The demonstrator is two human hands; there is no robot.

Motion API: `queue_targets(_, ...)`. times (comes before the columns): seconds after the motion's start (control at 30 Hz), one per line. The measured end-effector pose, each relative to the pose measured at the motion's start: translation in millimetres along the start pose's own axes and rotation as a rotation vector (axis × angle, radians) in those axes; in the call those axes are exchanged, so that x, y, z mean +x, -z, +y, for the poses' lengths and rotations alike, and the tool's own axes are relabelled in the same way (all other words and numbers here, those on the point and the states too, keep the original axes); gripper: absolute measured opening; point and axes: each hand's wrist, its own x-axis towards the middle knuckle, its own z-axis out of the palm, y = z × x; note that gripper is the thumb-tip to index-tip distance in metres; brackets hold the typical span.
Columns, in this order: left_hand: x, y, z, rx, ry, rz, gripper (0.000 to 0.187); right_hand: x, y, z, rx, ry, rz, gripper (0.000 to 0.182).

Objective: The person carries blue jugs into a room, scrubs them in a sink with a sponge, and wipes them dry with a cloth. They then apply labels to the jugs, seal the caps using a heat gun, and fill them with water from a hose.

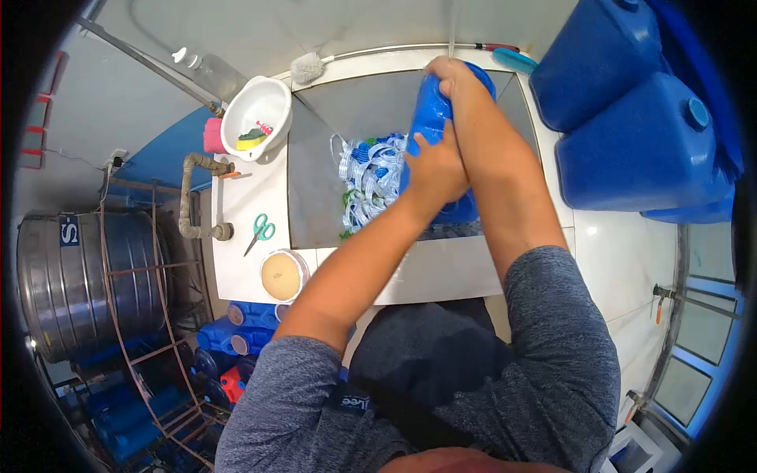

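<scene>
A blue plastic water jug (430,109) stands tilted inside the grey sink (315,142), partly covered by my forearms. My right hand (451,73) is closed around its far upper end, close to a thin vertical stream or pipe at the back wall. Lower on the jug's side, my left hand (436,165) grips it, thumb and fingers pressed on the blue plastic. Left of the jug, a tangled heap of blue, white and green plastic strips (374,173) lies on the sink bottom. The palm sides of both hands are hidden.
On the left counter are a white basin (258,106) with sponges, green-handled scissors (263,229) and a round tub (284,276). A long-handled brush (307,68) lies along the back ledge. Large blue jugs (631,150) stand at right. A pipe (189,197) juts at left.
</scene>
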Motion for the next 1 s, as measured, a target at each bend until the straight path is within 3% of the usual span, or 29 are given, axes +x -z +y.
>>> queue_targets(0.1,-8,-1,0,0.133,-0.250,0.090,0.084,-11,-12,-8,-0.309,0.116,0.055,0.043)
queue_targets(0.13,-1,2,-1,0.128,-0.251,0.087,0.084,-18,-14,-7,-0.412,0.149,0.076,0.044)
queue_targets(0.2,23,17,-9,-0.024,0.055,-0.074,0.082,-29,-16,-7,-0.621,0.220,0.120,0.046)
queue_targets(0.23,26,24,-16,-0.028,0.052,-0.068,0.082,-33,-15,-10,-0.729,0.260,0.144,0.048)
queue_targets(0.27,23,33,-27,-0.024,-0.004,-0.052,0.078,-32,-16,-6,-0.897,0.296,0.137,0.060)
queue_targets(0.43,26,57,-80,-0.049,-0.104,-0.031,0.070,-71,-33,-4,-1.220,0.269,0.302,0.068)
queue_targets(0.5,22,58,-96,-0.290,-0.017,0.204,0.063,-103,-31,3,-1.057,0.144,0.464,0.064)
queue_targets(0.53,19,53,-109,-0.697,-0.022,0.368,0.054,-90,-25,16,-0.996,0.119,0.632,0.063)
queue_targets(0.57,13,52,-122,-1.104,-0.030,0.528,0.048,-82,-16,28,-0.995,0.124,0.640,0.063)
queue_targets(0.63,-17,78,-139,-0.821,0.255,0.434,0.037,-71,-4,42,-0.794,0.224,0.626,0.062)
queue_targets(0.7,-24,69,-184,-0.777,0.418,0.521,0.034,-77,-12,31,-0.829,0.303,0.629,0.062)
queue_targets(0.73,-29,63,-216,-0.775,0.408,0.522,0.034,-90,-20,15,-0.908,0.381,0.664,0.062)
queue_targets(0.77,-32,58,-248,-0.681,0.273,0.478,0.038,-103,-23,-5,-0.990,0.464,0.701,0.062)
queue_targets(0.8,-37,55,-263,-0.584,0.146,0.429,0.045,-111,-18,-25,-1.005,0.672,0.838,0.065)
queue_targets(0.83,-47,57,-255,-0.580,0.145,0.426,0.045,-123,-10,-47,-1.010,0.877,0.969,0.069)
queue_targets(0.9,-72,80,-219,-0.828,0.307,0.371,0.055,-189,10,-110,-0.795,0.862,0.840,0.057)
queue_targets(0.93,-82,98,-197,-1.060,0.482,0.206,0.068,-180,37,-125,-0.997,1.094,1.027,0.039)
queue_targets(0.97,-87,109,-186,-1.061,0.482,0.204,0.068,-169,66,-132,-1.200,1.322,1.209,0.029)
queue_targets(1.0,-91,118,-178,-1.185,0.353,0.237,0.076,-171,75,-128,-1.202,1.321,1.210,0.029)
